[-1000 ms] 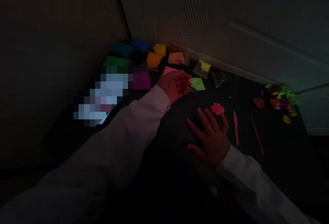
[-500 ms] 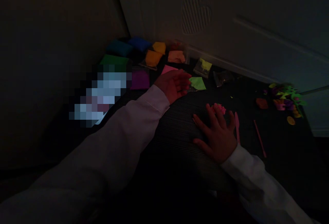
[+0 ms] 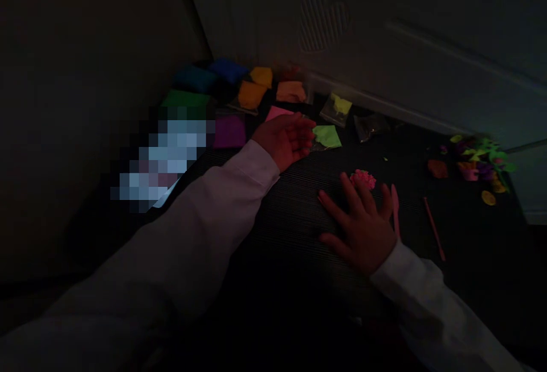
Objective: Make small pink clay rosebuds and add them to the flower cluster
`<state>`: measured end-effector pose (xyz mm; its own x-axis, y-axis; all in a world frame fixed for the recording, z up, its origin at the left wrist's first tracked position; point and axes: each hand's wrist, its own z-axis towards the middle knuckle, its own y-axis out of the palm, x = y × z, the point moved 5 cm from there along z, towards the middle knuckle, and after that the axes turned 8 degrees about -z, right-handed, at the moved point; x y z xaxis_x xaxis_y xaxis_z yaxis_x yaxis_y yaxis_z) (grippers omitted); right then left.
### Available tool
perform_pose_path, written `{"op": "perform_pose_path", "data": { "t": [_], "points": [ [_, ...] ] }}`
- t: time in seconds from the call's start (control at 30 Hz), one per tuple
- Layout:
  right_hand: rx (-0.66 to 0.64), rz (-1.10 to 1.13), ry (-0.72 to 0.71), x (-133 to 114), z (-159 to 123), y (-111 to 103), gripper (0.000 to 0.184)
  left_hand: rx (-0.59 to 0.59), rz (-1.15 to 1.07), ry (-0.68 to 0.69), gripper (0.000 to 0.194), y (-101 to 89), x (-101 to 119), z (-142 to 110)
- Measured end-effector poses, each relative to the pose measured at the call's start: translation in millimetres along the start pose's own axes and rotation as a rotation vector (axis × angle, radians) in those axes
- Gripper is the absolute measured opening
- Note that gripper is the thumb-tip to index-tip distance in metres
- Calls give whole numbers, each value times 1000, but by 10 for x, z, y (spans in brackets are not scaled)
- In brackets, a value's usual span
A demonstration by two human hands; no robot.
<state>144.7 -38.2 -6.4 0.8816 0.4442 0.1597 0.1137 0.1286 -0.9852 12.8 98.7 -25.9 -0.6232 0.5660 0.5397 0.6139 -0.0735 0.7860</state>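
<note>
My left hand (image 3: 285, 139) rests on its side on the dark table (image 3: 290, 224), palm turned to the right and fingers loosely curled, with nothing in it. Just behind it lies a pink clay packet (image 3: 278, 114), and by its fingertips a light green clay packet (image 3: 327, 137). My right hand (image 3: 361, 227) is spread, palm down, over the tabletop. Beyond its fingertips sits a bumpy pink clay piece (image 3: 363, 179), partly covered by the fingers. A pink plastic knife (image 3: 395, 211) lies along the hand's right side, its lower end hidden. Farther right is a thin pink stick tool (image 3: 434, 228).
A lit, blurred-out screen (image 3: 171, 158) stands at the left. Purple (image 3: 229, 131), green (image 3: 186, 103), blue (image 3: 228, 70) and orange (image 3: 252, 94) clay packets line the back. Small coloured clay figures (image 3: 478, 161) cluster at the right edge, near a brown lump (image 3: 437, 168). A panelled wall closes the back.
Both hands keep nearly the same pose. The view has shifted slightly, and the picture is a little darker. More of the bumpy pink clay piece shows beyond my right fingers.
</note>
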Motion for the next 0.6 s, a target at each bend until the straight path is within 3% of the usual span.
{"op": "perform_pose_path", "data": {
  "t": [0.17,0.3,0.43,0.6],
  "points": [
    [-14,29,-59,-31,-6,13,66,5,7,0,26,-4,0,1],
    [-6,11,14,11,-1,13,63,-3,-7,7,26,-1,-1,2],
    [-41,36,-59,-38,2,25,65,3,-8,4,27,-3,-3,0],
    [-28,12,5,-5,3,6,64,2,-1,4,25,1,2,-4]
  ]
}}
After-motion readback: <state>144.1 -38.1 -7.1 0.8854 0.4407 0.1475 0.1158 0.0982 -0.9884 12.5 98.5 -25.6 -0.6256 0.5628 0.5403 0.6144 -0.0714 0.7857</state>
